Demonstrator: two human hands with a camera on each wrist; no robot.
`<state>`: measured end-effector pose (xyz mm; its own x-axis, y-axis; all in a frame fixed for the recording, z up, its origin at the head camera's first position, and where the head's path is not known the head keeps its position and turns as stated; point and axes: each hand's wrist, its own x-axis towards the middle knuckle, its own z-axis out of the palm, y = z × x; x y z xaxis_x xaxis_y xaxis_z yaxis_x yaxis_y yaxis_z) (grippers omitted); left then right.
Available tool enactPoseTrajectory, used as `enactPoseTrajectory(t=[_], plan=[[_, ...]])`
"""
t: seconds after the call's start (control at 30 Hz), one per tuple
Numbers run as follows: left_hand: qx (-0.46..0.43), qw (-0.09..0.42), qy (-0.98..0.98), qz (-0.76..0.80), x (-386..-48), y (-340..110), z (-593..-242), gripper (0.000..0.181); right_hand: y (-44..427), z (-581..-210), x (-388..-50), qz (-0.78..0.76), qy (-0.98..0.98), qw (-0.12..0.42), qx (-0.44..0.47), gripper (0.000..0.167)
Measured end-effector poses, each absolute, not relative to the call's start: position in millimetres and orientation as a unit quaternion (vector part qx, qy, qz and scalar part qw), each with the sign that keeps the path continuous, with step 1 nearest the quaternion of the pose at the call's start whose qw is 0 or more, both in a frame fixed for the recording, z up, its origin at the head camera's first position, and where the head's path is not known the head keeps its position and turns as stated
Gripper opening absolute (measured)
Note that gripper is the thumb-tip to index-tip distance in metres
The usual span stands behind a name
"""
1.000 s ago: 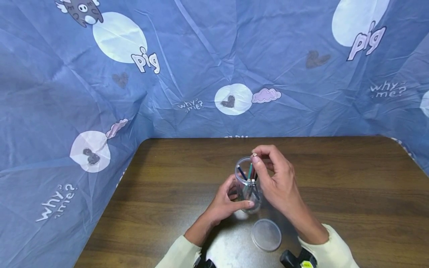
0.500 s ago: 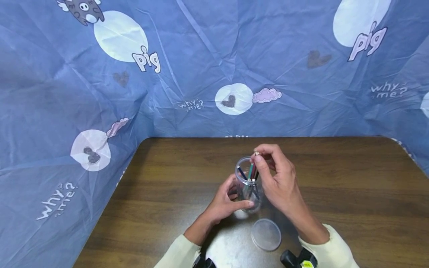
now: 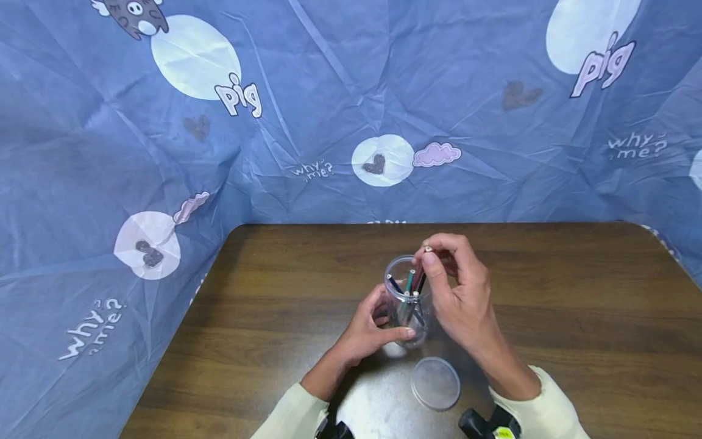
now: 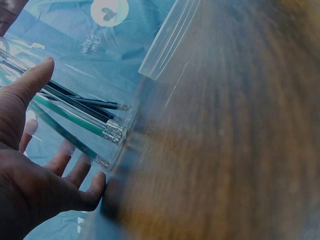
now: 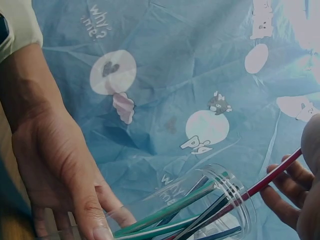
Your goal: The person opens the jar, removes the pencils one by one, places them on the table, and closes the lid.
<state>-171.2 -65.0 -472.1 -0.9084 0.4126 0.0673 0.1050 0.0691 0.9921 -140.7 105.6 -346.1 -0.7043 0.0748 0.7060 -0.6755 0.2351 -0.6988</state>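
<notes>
A clear plastic jar [image 3: 419, 332] stands open on the table, with several pencils [image 5: 185, 202] in green, dark and blue leaning inside. My left hand [image 3: 363, 334] holds the jar's side, thumb in front and fingers behind. In the left wrist view, metal-banded pencil ends [image 4: 114, 131] rest near the jar's base. Above the rim, my right hand [image 3: 465, 296] pinches the top of a red pencil [image 5: 274, 173] between thumb and fingers. This pencil slants up out of the jar's mouth, its lower part still among the others.
A round clear lid [image 3: 436, 384] lies on the wooden table [image 3: 576, 329], close in front of the jar. A blue printed cloth [image 3: 318, 110] hangs behind the table and along its left side.
My right hand has shifted slightly right and up, and the red pencil's top moves with it. The left hand and jar stay in place.
</notes>
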Motion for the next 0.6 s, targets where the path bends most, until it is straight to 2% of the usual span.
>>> enactPoseTrajectory(t=[0.6], plan=[[0.182, 0.116, 0.724, 0.655, -170.3, -64.6, -470.8, 0.076, 112.3, -337.2, -140.6, 0.660, -0.617, 0.361, 0.230, 0.015]])
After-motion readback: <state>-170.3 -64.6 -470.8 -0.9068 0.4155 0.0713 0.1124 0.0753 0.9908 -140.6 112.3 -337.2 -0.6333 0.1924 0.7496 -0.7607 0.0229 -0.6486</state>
